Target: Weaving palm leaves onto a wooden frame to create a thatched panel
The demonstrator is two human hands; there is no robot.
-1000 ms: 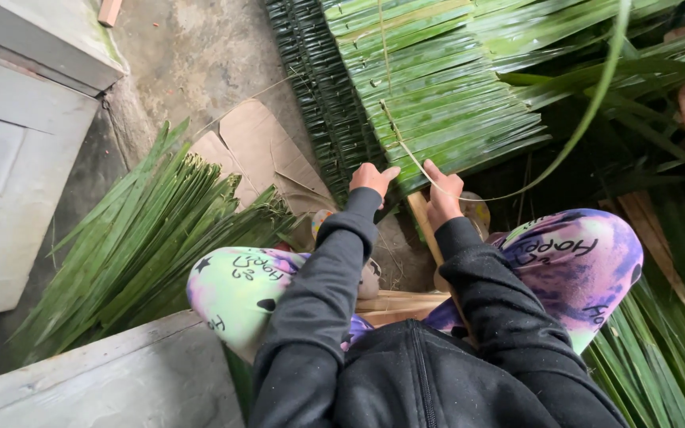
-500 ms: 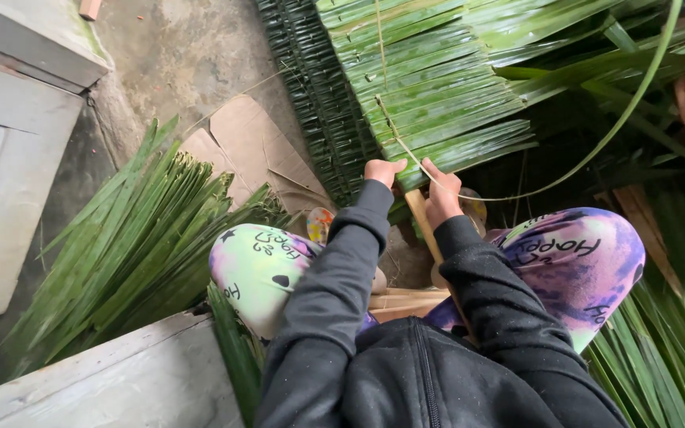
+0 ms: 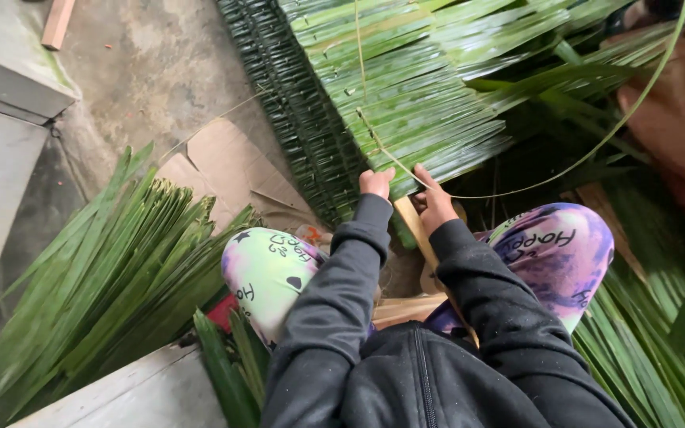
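A long panel of folded green palm leaves (image 3: 406,95) lies in front of me, its near end at my hands. My left hand (image 3: 376,183) grips the last folded leaf at the panel's near edge. My right hand (image 3: 431,202) pinches the same edge beside it, resting on a pale wooden slat (image 3: 415,230) that runs under the leaves toward my lap. A thin pale-green strip (image 3: 596,150) curves from the leaves by my right hand up to the top right. Both arms wear dark sleeves; my knees are in purple and green patterned trousers.
A bundle of loose green leaves (image 3: 112,269) lies on the left, over flattened cardboard (image 3: 231,166) on the concrete floor. More leaves (image 3: 660,349) are piled on the right. A grey concrete step (image 3: 9,71) stands at the far left, a ledge (image 3: 128,392) at the bottom left.
Both hands have moved up to the panel's near edge and closed on the last leaf. The view has shifted slightly, and the thin strip now arcs further right.
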